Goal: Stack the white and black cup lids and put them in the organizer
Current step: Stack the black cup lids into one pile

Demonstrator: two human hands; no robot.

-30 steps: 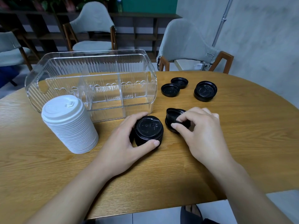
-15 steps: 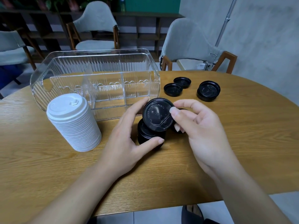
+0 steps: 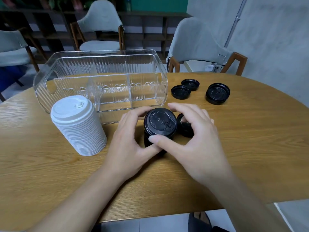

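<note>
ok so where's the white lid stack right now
In the head view the white lid stack stands on the table's left side, just in front of the clear organizer's left end and left of the left hand.

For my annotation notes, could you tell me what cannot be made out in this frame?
Head view only:
- Height of the black lid stack: both hands cover its sides.
- Black lid beside it: behind the right hand.
- Embossed lid lettering: too small.
- Left hand grip: partly hidden.
</note>
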